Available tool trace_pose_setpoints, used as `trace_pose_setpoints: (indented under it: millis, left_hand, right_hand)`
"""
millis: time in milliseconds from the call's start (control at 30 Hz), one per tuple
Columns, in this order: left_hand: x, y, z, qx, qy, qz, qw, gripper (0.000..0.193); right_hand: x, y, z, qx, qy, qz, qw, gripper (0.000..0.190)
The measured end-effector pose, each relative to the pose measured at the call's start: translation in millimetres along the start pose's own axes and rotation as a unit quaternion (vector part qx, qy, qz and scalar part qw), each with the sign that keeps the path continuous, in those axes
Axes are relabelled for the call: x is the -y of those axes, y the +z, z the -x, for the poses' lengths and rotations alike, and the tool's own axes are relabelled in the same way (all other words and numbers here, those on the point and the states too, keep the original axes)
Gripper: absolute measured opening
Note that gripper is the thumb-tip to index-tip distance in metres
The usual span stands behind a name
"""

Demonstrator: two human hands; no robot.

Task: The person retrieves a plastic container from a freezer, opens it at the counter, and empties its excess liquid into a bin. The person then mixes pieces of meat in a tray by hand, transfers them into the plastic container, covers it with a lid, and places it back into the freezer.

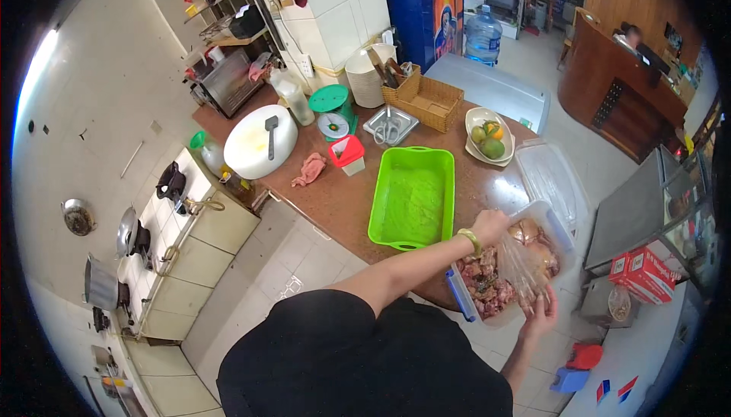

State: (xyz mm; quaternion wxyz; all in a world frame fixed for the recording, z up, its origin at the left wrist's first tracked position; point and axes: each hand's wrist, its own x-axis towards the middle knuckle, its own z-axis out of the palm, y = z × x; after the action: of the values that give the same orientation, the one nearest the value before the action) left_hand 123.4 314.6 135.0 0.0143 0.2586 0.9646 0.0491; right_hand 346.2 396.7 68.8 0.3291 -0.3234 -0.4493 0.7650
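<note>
My left hand (491, 227), with a yellow-green bangle on its wrist, grips one end of a clear plastic bag (518, 266). My right hand (538, 309) holds the bag's lower end. The bag stretches over a clear plastic container (539, 211) with blue side clips, at the counter's right edge. Raw meat pieces (485, 294) lie in the container, with larger pale pieces at its far side. The container's lid (551, 180) rests beyond it. To the left stands a bright green plastic basin (411, 200) with two handles.
A bowl of green and orange fruit (490, 137), a wicker basket (437, 100), scissors on a metal tray (391, 126), a red-lidded tub (347, 154), a green kitchen scale (332, 111) and a round white board (260, 143) stand on the counter (342, 206). A person sits behind the far desk.
</note>
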Motion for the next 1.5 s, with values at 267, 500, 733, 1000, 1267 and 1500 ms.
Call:
trace_pose_setpoints:
  millis: [267, 500, 733, 1000, 1267, 1500]
  left_hand:
    - [64.4, 24.1, -49.7, 0.140, 0.337, 0.296, 0.883, 0.013]
    - [44.4, -2.0, -22.9, 0.133, 0.507, 0.436, 0.731, 0.012]
    - [27.3, 9.4, 114.6, 0.388, 0.648, 0.413, 0.509, 0.006]
    - [64.2, 4.2, 280.6, 0.543, 0.694, 0.316, 0.351, 0.010]
    - [124.9, 17.3, 437.6, 0.479, 0.745, 0.280, 0.370, 0.009]
    - [203.8, 67.1, 456.6, 0.256, 0.796, 0.123, 0.535, 0.011]
  right_hand:
    - [-42.6, 11.1, 22.5, -0.272, -0.262, 0.303, 0.875, 0.011]
    - [-52.9, 25.4, 116.9, -0.399, -0.264, 0.408, 0.778, 0.021]
    - [-134.1, 70.9, 334.0, -0.686, -0.172, 0.273, 0.652, 0.009]
    - [-270.5, 192.2, 650.5, -0.950, 0.020, 0.186, 0.249, 0.007]
    - [-355.9, 205.6, 924.1, -0.986, 0.045, 0.153, 0.056, 0.002]
    - [-392.1, 42.0, 1162.8, -0.967, 0.103, 0.234, -0.018, 0.006]
